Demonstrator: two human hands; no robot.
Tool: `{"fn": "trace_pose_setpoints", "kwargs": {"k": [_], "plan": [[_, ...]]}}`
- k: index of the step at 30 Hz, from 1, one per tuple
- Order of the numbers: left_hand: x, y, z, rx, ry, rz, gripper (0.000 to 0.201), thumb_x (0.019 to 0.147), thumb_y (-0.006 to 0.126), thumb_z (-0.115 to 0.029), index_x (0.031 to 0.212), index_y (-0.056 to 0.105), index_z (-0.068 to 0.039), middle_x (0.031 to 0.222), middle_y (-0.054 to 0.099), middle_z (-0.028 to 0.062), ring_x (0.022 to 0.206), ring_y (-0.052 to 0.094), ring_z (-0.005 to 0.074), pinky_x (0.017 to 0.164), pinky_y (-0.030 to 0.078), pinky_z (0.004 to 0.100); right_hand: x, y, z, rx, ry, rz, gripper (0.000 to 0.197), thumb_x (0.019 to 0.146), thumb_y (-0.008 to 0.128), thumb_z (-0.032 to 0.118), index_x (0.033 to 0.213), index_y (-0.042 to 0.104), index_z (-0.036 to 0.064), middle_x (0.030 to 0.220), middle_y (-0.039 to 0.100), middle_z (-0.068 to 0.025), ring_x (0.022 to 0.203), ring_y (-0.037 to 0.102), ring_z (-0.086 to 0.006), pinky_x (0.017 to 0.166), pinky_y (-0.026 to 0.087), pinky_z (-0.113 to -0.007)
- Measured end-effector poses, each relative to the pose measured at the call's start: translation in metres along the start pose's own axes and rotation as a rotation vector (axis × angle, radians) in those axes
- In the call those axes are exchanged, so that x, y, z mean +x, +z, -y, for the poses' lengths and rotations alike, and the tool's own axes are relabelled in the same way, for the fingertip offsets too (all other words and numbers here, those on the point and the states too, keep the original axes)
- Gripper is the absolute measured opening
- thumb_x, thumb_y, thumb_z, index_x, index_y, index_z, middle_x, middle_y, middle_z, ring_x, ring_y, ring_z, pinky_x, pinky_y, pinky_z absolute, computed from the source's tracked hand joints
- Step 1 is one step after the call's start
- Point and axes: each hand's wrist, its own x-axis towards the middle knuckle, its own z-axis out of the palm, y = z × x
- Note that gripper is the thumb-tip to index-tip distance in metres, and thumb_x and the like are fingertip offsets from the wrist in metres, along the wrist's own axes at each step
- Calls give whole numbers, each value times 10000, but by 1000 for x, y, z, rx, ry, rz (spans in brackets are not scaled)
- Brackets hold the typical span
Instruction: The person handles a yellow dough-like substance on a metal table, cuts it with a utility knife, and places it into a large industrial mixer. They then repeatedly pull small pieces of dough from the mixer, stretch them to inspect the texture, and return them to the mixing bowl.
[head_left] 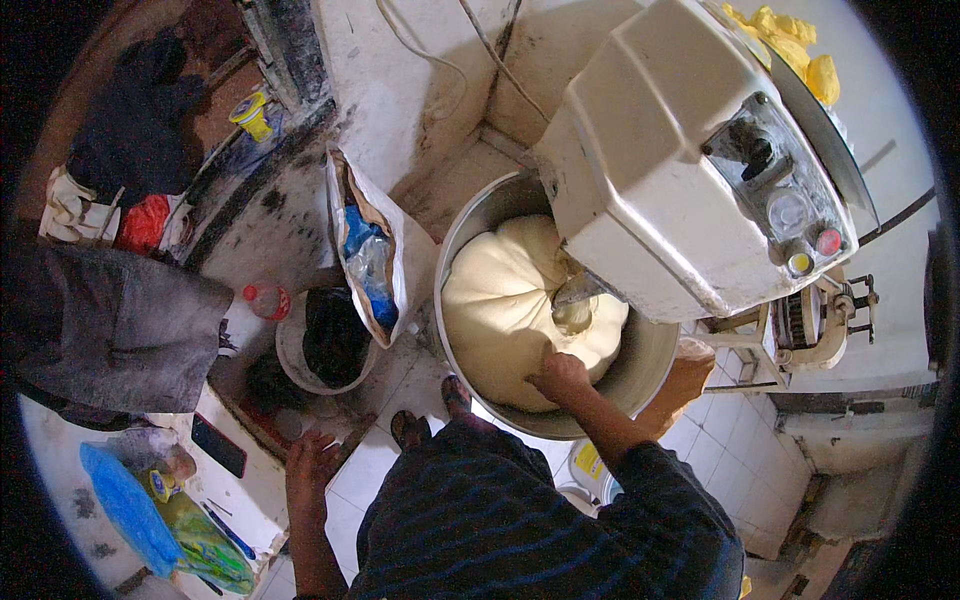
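A large mass of pale dough (500, 285) fills much of a round metal mixer bowl (648, 385) in front of me. It bulges in folds around the mixer's metal tool (583, 290), whose lower end is buried in it. Reaching over the near rim, my right hand (562, 380) is on the dough's near side, its fingers curled against the surface. My left hand (312, 458) hangs away from the bowl, empty, with fingers apart, close to the edge of a white table (255, 500) at the left.
The white mixer head (660, 160) overhangs the bowl at right. Left of the bowl stand an opened white sack (410, 240) and a bucket (290, 345) with a black liner. A phone (218, 445) and plastic bags (130, 505) lie on the table. A lidded tub (590, 465) sits beneath my right arm.
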Motion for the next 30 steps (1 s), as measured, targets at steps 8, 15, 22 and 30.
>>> {"fn": "trace_pose_setpoints", "kwargs": {"k": [8,15,22,30], "plan": [[2,4,3,159,5,114,434,905,492,-368,1158,448,-17,1092,548,150,1021,541,254,890,433,372,29,41,-33,-99,-37,55,161,777,531,119,821,667,44,896,655,-150,873,635,-271,766,505,-377],[4,-8,4,232,81,65,410,917,474,-358,1161,451,-29,1095,551,145,1009,550,249,880,437,379,-25,-18,-27,-81,-39,153,301,806,556,247,967,643,8,895,642,-189,843,634,-294,738,503,-390],[25,-24,34,239,115,222,409,925,460,-356,1176,452,-34,1096,552,142,1038,537,254,889,435,385,42,33,22,-131,-115,251,377,785,590,291,1011,615,-9,970,621,-206,897,620,-305,785,497,-377],[24,-31,31,297,62,171,460,919,464,-384,1200,440,-20,1111,542,131,1039,532,244,890,436,361,20,96,-79,-307,-225,342,247,775,549,192,923,652,23,989,624,-192,925,615,-303,797,500,-406]]}}
